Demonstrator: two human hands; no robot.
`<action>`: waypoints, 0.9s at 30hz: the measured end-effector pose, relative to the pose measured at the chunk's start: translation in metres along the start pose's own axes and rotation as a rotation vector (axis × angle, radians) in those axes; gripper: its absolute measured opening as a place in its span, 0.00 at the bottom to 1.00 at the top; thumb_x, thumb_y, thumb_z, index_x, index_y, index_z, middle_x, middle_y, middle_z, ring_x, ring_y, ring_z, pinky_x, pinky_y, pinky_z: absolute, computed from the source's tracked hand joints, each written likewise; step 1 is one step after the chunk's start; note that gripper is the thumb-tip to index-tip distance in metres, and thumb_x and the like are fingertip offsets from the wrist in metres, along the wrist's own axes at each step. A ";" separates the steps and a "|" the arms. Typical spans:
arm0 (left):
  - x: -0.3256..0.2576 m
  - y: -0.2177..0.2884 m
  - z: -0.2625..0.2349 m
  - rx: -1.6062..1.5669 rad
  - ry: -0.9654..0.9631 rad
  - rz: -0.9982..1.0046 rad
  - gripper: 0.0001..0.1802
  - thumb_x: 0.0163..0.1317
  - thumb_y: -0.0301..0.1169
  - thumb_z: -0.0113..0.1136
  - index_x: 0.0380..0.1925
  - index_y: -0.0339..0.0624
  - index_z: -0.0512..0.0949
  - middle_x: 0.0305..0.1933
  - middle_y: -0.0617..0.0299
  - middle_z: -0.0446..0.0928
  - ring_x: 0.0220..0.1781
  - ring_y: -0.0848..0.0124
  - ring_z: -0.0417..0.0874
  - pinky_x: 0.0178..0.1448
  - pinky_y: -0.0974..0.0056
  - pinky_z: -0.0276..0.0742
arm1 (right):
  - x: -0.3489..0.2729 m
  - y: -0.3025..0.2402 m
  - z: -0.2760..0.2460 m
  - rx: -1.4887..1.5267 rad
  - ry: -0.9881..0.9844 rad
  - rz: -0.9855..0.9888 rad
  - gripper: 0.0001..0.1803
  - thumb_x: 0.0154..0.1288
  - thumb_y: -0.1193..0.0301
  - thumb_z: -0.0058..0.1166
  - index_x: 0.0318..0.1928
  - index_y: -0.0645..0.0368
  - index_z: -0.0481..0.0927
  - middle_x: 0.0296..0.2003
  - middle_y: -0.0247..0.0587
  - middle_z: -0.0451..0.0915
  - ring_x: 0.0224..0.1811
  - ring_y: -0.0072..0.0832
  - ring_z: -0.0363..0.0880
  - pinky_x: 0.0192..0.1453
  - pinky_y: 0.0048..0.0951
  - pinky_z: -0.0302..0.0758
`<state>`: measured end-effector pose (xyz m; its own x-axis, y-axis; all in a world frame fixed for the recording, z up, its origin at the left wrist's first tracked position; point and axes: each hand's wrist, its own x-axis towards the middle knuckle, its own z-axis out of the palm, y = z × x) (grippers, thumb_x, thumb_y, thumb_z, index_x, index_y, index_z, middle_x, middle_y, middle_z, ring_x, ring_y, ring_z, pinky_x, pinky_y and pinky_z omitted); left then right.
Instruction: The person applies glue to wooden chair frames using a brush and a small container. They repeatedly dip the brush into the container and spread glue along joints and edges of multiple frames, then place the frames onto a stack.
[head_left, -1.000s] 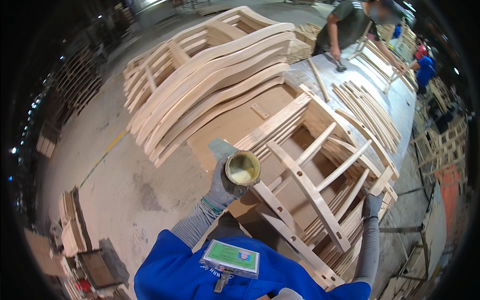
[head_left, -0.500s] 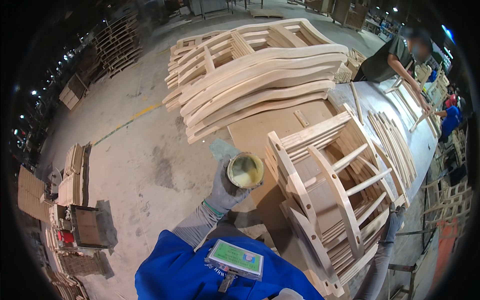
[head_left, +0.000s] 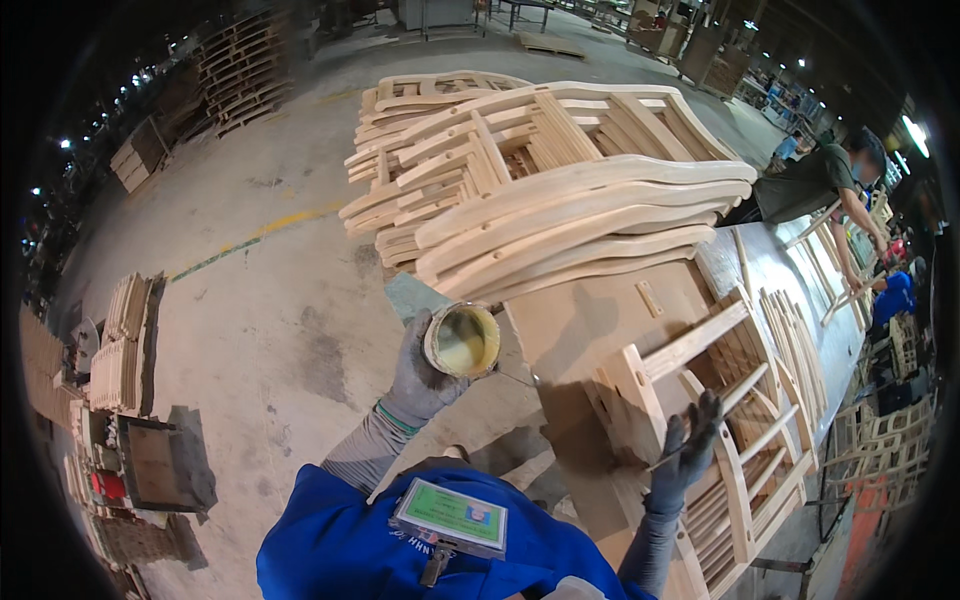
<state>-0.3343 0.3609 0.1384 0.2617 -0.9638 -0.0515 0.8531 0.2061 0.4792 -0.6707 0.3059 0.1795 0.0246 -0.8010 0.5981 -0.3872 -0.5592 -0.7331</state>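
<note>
Fingers of left hand (head_left: 420, 375), grey-gloved, wrapped tight round small round tub (head_left: 462, 340) of pale yellowish stuff, held up over workbench (head_left: 590, 320); right hand (head_left: 685, 455), dark glove, fingers pinched on thin stick (head_left: 665, 460), tip near wooden chair frame (head_left: 740, 420) lying on bench; stack of curved chair parts (head_left: 560, 200) behind; another person (head_left: 820, 185) at bench's far end.

dim hall, bright overhead lamps at right, soft shadows, sharp centre, black fisheye-bent rim
</note>
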 end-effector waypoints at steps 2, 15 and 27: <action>0.008 0.017 -0.038 0.291 0.046 0.184 0.32 0.66 0.55 0.37 0.59 0.43 0.64 0.57 0.47 0.69 0.56 0.49 0.73 0.59 0.43 0.70 | -0.001 -0.007 0.040 0.071 -0.047 0.101 0.31 0.64 0.77 0.48 0.66 0.65 0.54 0.63 0.55 0.60 0.67 0.42 0.59 0.66 0.42 0.61; 0.059 0.113 -0.042 -0.174 0.214 0.235 0.33 0.60 0.59 0.45 0.53 0.43 0.69 0.50 0.46 0.72 0.53 0.51 0.73 0.58 0.41 0.66 | 0.096 0.001 0.225 0.124 -0.231 -0.045 0.32 0.59 0.79 0.56 0.63 0.60 0.59 0.61 0.56 0.64 0.62 0.46 0.67 0.59 0.39 0.72; 0.212 0.111 -0.111 0.726 0.520 0.676 0.28 0.65 0.51 0.45 0.59 0.47 0.59 0.54 0.56 0.66 0.52 0.56 0.72 0.54 0.43 0.71 | 0.218 0.048 0.368 -0.078 -0.040 -0.430 0.34 0.53 0.80 0.60 0.61 0.66 0.61 0.57 0.56 0.68 0.55 0.49 0.72 0.54 0.35 0.74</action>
<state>-0.1336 0.1983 0.0837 0.8737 -0.4676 0.1343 0.0431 0.3494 0.9360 -0.3452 0.0256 0.1557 0.2339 -0.5077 0.8291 -0.4027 -0.8268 -0.3927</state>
